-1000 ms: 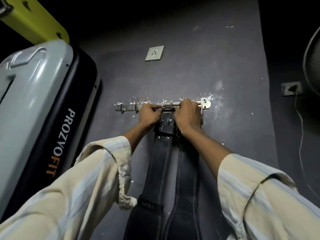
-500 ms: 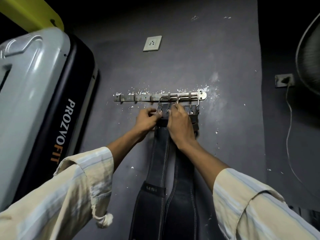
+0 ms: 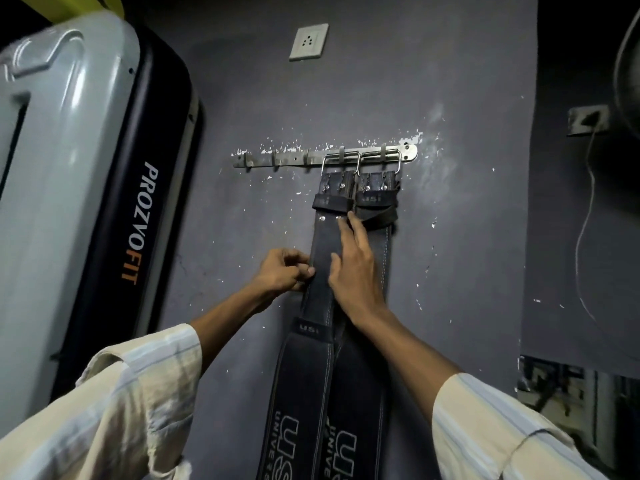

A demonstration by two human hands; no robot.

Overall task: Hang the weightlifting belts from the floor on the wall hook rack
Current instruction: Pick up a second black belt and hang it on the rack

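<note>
Two black leather weightlifting belts hang side by side from the metal hook rack on the grey wall, each by its steel buckle. The left belt and the right belt reach down past the bottom of the view. My left hand pinches the left edge of the left belt with curled fingers. My right hand lies flat on the front of the left belt, fingers straight and pointing up towards the rivets.
A large grey and black gym machine marked PROZVOFIT stands close on the left. A white socket sits above the rack. At the right are a wall socket with a hanging cord and a dark round fan.
Both hands have come down from the buckles at the rack to the belt's strap lower on the wall. The two buckles now hang free on the hooks.
</note>
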